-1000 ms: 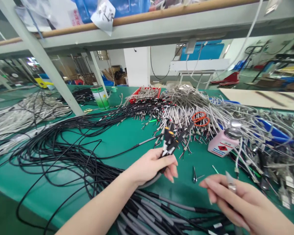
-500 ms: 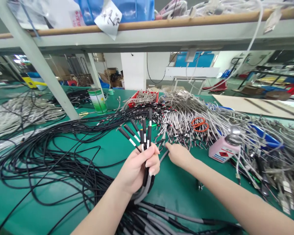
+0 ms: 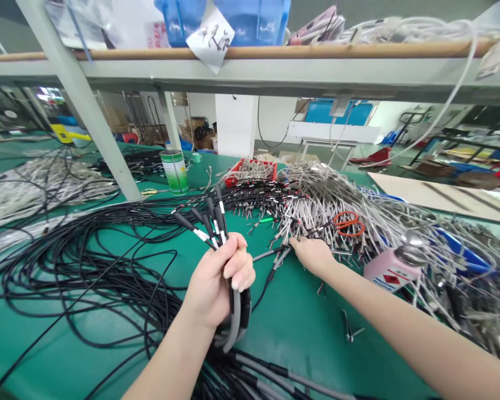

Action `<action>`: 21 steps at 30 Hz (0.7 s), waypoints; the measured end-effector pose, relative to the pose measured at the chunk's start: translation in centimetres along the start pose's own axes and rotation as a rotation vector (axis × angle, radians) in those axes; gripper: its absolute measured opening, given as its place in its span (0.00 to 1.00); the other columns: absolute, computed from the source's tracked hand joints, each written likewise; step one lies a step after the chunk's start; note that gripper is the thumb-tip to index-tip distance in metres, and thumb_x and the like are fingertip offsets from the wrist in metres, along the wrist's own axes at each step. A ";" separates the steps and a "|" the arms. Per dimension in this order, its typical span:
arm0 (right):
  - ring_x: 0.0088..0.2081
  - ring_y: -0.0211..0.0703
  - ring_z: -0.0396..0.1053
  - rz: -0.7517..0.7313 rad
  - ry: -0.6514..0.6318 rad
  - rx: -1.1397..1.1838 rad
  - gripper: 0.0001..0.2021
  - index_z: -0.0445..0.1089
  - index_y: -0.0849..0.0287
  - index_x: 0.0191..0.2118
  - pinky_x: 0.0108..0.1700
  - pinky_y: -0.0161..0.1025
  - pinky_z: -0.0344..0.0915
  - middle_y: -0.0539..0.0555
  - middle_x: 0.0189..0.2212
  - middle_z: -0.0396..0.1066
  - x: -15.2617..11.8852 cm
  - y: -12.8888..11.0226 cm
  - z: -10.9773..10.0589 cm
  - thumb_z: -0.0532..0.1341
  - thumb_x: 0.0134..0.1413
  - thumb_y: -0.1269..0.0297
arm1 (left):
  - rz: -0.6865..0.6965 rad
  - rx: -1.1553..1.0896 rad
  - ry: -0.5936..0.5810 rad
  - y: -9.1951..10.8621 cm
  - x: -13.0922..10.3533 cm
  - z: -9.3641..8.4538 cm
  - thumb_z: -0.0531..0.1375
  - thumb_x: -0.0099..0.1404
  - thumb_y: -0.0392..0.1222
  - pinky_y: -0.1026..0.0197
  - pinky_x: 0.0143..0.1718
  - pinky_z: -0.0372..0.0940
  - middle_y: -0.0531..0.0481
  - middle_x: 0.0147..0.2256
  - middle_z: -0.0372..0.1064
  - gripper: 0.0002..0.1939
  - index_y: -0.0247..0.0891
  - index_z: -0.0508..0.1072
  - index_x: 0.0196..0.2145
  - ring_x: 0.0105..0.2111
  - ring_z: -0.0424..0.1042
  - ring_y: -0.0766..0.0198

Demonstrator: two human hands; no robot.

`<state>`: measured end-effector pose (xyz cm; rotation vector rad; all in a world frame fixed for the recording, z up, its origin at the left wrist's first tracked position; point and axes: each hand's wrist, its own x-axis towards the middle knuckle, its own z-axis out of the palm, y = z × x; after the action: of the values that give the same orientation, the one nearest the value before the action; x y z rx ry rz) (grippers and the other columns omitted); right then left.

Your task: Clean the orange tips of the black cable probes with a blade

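My left hand (image 3: 223, 278) is closed around a bundle of cables (image 3: 210, 222). Their black-sleeved ends with white bands fan out above the fist, and thicker grey and black lengths bend down below it. My right hand (image 3: 312, 254) reaches to the near edge of a heap of grey-white wires (image 3: 316, 200), its fingers bent together at grey and black cable ends (image 3: 280, 256). They seem pinched on a cable, though the fingertips are partly hidden among the wires. Orange-handled scissors (image 3: 349, 223) lie on the heap just beyond the right hand.
A pink bottle (image 3: 391, 269) with a metal top stands right of my right forearm. Long black cables (image 3: 120, 272) sweep across the green table (image 3: 300, 333) on the left. A green-white can (image 3: 175, 171) stands behind them. A shelf beam (image 3: 275, 66) crosses overhead.
My left hand has moved left with the cable bundle, away from my right hand. The right hand has come up against the wire heap's edge. The view has shifted slightly.
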<state>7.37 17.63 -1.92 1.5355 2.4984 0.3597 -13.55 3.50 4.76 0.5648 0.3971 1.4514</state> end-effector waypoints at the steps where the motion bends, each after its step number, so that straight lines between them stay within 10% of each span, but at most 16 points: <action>1: 0.35 0.40 0.72 0.005 0.060 -0.019 0.12 0.68 0.62 0.49 0.36 0.41 0.72 0.54 0.40 0.71 -0.4 0.3 -0.1 0.59 0.64 0.62 | 0.000 0.001 0.030 0.0 0.1 -0.1 0.62 0.63 0.37 0.72 0.19 0.60 0.59 0.17 0.59 0.06 0.34 0.73 0.29 0.17 0.63 0.75; 6: 0.29 0.39 0.71 -0.122 0.460 -0.041 0.10 0.66 0.63 0.49 0.26 0.36 0.67 0.54 0.35 0.70 -7.2 1.1 -2.4 0.54 0.66 0.68 | -0.112 0.057 0.109 -1.4 0.9 -0.3 0.53 0.70 0.38 0.54 0.47 0.70 0.42 0.38 0.77 0.13 0.33 0.74 0.31 0.44 0.76 0.56; 10: 0.29 0.42 0.72 -0.414 0.711 0.022 0.14 0.64 0.61 0.49 0.27 0.37 0.66 0.58 0.36 0.72 -13.9 -0.6 -5.1 0.44 0.66 0.72 | -0.274 0.153 0.062 -4.1 1.0 0.3 0.57 0.67 0.41 0.49 0.49 0.67 0.35 0.41 0.77 0.12 0.29 0.76 0.37 0.44 0.76 0.51; 15: 0.26 0.44 0.72 -0.584 0.589 0.307 0.18 0.69 0.59 0.38 0.24 0.37 0.66 0.54 0.28 0.72 -16.0 -3.1 -7.6 0.46 0.52 0.81 | -0.376 0.249 -0.080 -6.2 0.1 0.8 0.65 0.60 0.43 0.56 0.45 0.66 0.34 0.37 0.77 0.15 0.27 0.78 0.38 0.38 0.76 0.54; 21: 0.50 0.47 0.72 -0.425 0.365 0.569 0.23 0.69 0.56 0.50 0.40 0.41 0.74 0.60 0.52 0.70 -15.7 -3.2 -8.3 0.46 0.53 0.79 | -0.291 0.327 -0.080 -6.5 -0.2 0.6 0.67 0.58 0.45 0.67 0.37 0.63 0.48 0.30 0.74 0.13 0.30 0.77 0.34 0.31 0.70 0.68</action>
<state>9.31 1.31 5.51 1.0949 3.3271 -0.1743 -7.96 3.04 1.43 0.7894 0.6321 1.0874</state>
